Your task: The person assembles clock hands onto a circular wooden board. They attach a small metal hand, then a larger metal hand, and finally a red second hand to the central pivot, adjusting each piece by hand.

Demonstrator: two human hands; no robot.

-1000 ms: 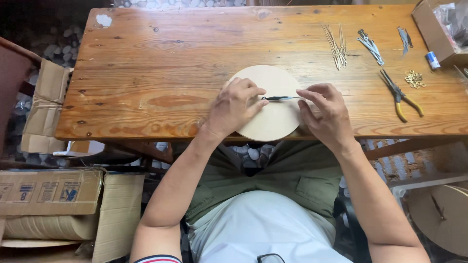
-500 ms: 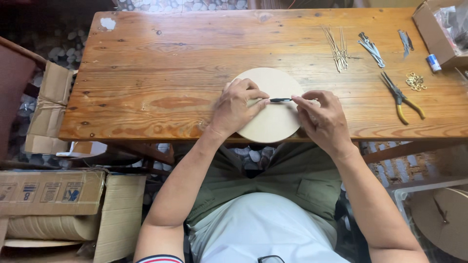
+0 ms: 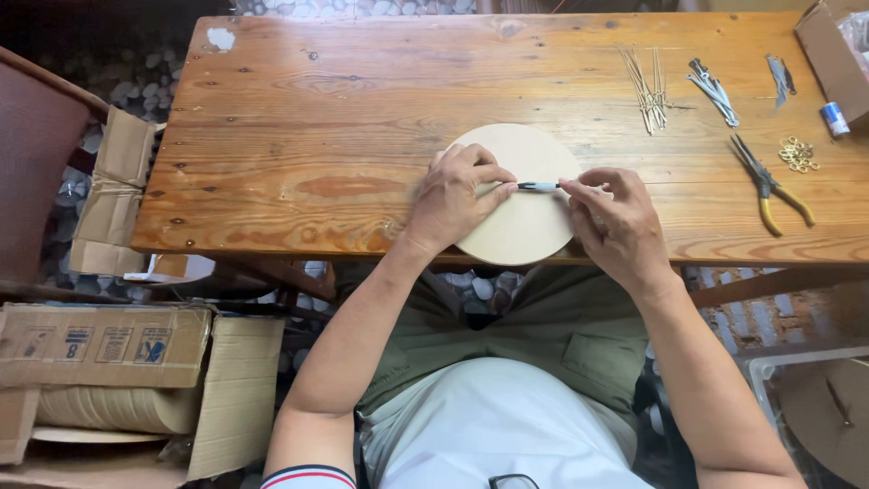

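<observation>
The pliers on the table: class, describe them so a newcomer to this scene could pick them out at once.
Start at the long wooden table and go to its right end, past the pale round disc under the person's hands. The pliers lie flat there, just below a small pile of brass rings. Unlike the thin metal pieces nearby, they have two splayed yellow handles.

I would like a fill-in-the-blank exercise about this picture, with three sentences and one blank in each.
1. Both hands hold a small dark metal piece over a pale ____ wooden board.
2. The left hand and right hand work at a long brown ____ table.
3. The pliers with yellow handles lie on the person's ____ side.

Missing words: round; wooden; right
</observation>
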